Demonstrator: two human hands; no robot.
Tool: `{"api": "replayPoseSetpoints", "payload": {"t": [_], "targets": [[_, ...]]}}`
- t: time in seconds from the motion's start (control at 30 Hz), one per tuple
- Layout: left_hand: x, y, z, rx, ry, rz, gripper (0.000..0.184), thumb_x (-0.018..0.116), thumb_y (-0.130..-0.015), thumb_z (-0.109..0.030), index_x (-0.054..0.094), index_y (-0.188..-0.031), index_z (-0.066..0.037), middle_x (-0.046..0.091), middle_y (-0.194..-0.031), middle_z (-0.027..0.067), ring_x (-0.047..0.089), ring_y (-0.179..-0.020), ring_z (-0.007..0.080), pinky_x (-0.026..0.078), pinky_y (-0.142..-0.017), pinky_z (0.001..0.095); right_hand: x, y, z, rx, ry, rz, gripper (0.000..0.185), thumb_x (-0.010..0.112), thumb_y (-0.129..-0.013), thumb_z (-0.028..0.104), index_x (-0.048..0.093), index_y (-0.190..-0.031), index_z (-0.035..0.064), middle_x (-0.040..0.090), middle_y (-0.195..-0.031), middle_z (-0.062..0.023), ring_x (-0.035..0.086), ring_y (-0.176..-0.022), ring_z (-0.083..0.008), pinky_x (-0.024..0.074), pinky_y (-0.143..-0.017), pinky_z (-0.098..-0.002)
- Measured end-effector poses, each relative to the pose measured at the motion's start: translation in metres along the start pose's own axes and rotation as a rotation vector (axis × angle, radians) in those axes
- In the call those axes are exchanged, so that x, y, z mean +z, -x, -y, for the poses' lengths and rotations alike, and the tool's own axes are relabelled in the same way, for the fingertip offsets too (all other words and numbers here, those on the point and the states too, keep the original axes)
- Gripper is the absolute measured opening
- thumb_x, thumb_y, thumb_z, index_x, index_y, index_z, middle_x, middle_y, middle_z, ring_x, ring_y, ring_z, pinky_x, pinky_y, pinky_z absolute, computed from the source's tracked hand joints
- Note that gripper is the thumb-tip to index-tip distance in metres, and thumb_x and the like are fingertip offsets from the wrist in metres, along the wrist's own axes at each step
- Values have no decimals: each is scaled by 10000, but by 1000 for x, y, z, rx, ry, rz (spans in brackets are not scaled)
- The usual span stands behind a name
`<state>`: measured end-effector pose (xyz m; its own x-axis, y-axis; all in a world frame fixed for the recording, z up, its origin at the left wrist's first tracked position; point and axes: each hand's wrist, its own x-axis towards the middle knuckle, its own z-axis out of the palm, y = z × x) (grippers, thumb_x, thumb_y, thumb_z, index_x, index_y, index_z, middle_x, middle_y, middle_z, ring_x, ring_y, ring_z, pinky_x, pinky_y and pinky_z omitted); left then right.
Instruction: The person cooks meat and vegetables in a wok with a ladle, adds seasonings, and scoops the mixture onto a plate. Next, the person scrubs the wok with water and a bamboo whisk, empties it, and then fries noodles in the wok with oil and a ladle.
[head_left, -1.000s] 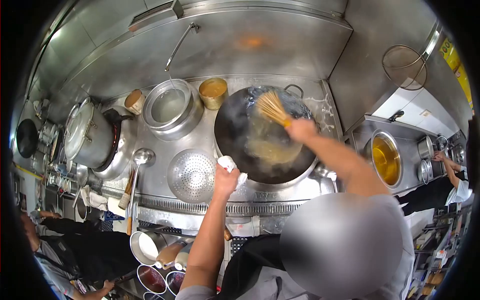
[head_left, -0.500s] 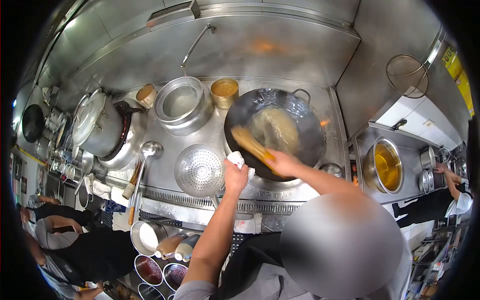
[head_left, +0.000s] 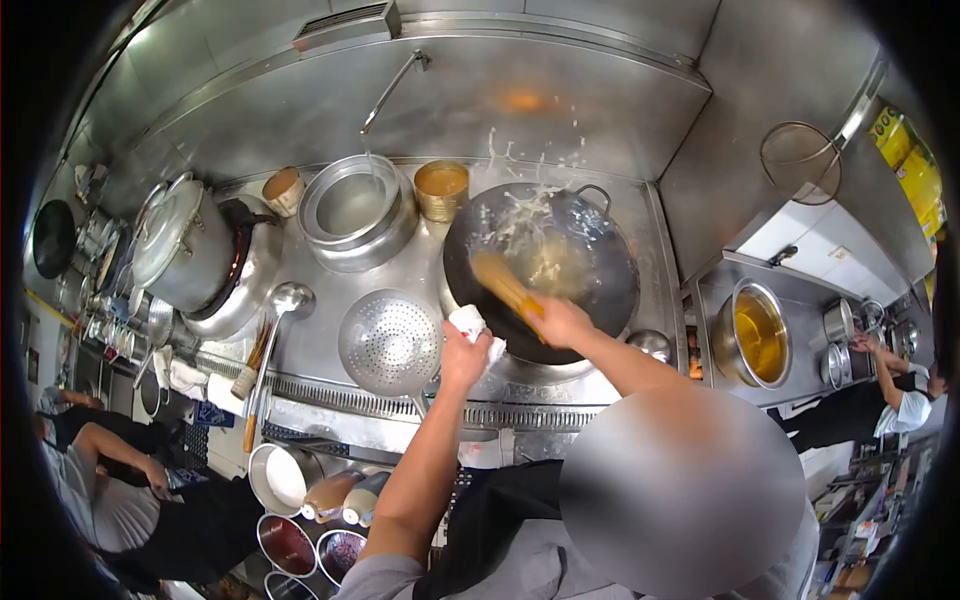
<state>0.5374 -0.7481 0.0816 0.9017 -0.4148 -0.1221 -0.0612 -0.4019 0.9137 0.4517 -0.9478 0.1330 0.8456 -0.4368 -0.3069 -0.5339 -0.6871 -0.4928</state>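
Observation:
My right hand (head_left: pixel 560 322) is wrapped round the handle end of a bamboo wok brush (head_left: pixel 500 280). Its bristles, smeared by motion, point left inside a dark wok (head_left: pixel 622 250). Cloudy water (head_left: pixel 525 212) is flying up in drops over the wok's far rim. At the wok's near left side, my left hand (head_left: pixel 464 360) grips a folded white cloth (head_left: pixel 468 320); whether the wok's handle lies under the cloth is hidden. Just left of that hand rests a round perforated strainer (head_left: pixel 388 342).
A pot of water (head_left: pixel 317 225) stands under the faucet (head_left: pixel 392 92), beside a tin can (head_left: pixel 441 203). A ladle (head_left: pixel 291 298) lies further left, near a lidded stockpot (head_left: pixel 185 260). Right is a bowl of yellow liquid (head_left: pixel 738 335). Other people work at both sides.
The water that swirled as one mass in the wok now splashes up and back over its far rim. The brush has shifted slightly; both hands keep their grips.

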Motion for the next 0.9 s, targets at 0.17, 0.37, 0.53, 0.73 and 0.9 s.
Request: {"api": "replayPoseSetpoints", "payload": {"t": [0.17, 0.37, 0.53, 0.73, 0.9], "targets": [[1, 5, -24, -89, -8, -44, 581, 678, -827, -268, 379, -1195, 69, 645, -1033, 334, 644, -994, 473, 482, -886, 495, -119, 50, -90, -85, 378, 434, 491, 596, -922, 460, 605, -1364, 246, 691, -1206, -121, 664, -1071, -335, 497, -975, -418], [8, -5, 5, -48, 16, 0, 594, 658, -805, -225, 371, -1219, 91, 641, -1034, 336, 643, -991, 468, 485, -889, 488, -98, -72, -36, 233, 460, -41, 420, 612, -863, 521, 732, -1089, 187, 744, -986, -107, 718, -916, -275, 557, -773, -437], [10, -11, 15, 0, 102, 2, 576, 645, -790, -171, 391, -1242, 80, 629, -1024, 265, 633, -967, 383, 491, -877, 443, -30, 22, -38, 119, 308, 27, 462, 568, -912, 492, 659, -1225, 165, 705, -1123, -158, 668, -1054, -346, 524, -907, -473], [0, -17, -2, -55, 93, 104, 498, 632, -773, -137, 451, -1187, 71, 648, -1002, 246, 655, -945, 364, 497, -875, 429, -158, 35, -94, 62, 734, 169, 348, 588, -888, 443, 725, -1109, 211, 730, -1029, -120, 703, -962, -311, 548, -821, -470], [1, -16, 6, 13, 186, 60, 430, 618, -764, -80, 498, -1158, 44, 634, -1020, 178, 637, -945, 283, 497, -863, 395, -47, -79, -71, 116, 409, -224, 412, 535, -939, 481, 699, -1121, 149, 729, -1004, -159, 707, -934, -342, 558, -821, -483]]}}
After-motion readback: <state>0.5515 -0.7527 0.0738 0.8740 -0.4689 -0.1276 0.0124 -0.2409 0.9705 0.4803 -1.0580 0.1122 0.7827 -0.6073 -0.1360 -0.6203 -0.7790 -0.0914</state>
